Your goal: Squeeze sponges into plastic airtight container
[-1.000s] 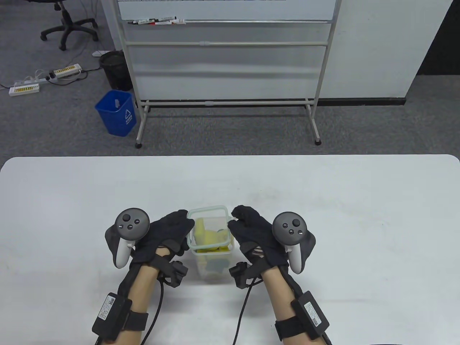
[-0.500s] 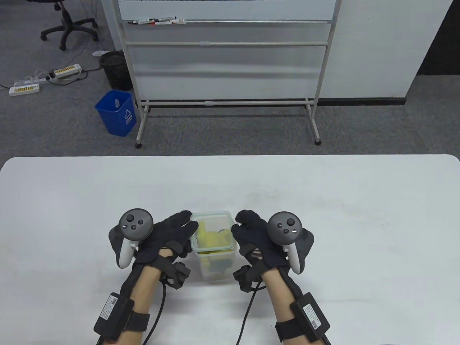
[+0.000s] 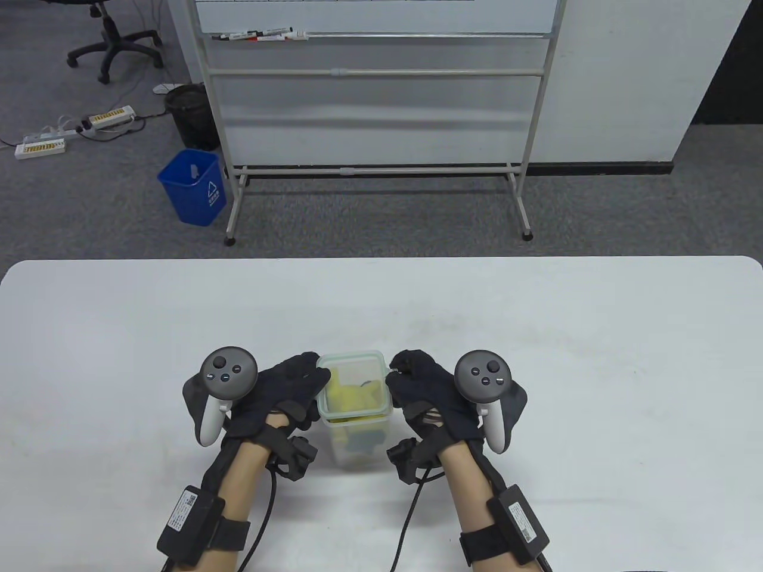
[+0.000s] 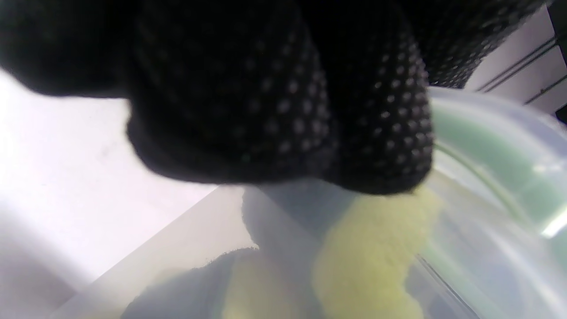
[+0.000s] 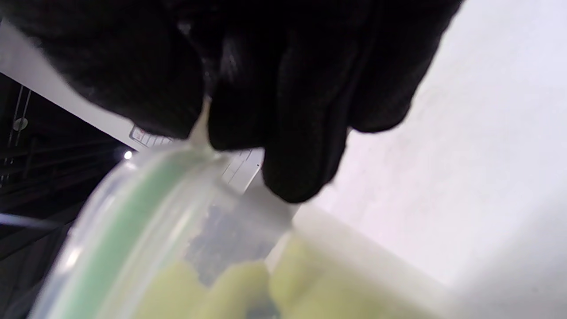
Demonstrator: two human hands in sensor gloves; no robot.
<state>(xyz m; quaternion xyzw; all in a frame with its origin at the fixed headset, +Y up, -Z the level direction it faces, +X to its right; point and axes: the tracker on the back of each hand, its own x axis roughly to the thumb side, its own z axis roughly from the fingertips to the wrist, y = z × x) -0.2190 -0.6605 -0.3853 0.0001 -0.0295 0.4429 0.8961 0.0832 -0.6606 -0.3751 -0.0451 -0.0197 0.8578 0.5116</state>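
Here, both hands (image 3: 280,393) (image 3: 426,393) gripping the lidded container (image 3: 356,411) of yellow sponges (image 3: 351,396)

An office or lab room.
Grey carpet floor, a rolling whiteboard (image 3: 375,83) with markers (image 3: 259,36) on its tray, a swivel chair (image 3: 113,42) far left, power strips (image 3: 71,131), a blue bin (image 3: 194,193), and a white tabletop (image 3: 536,357).
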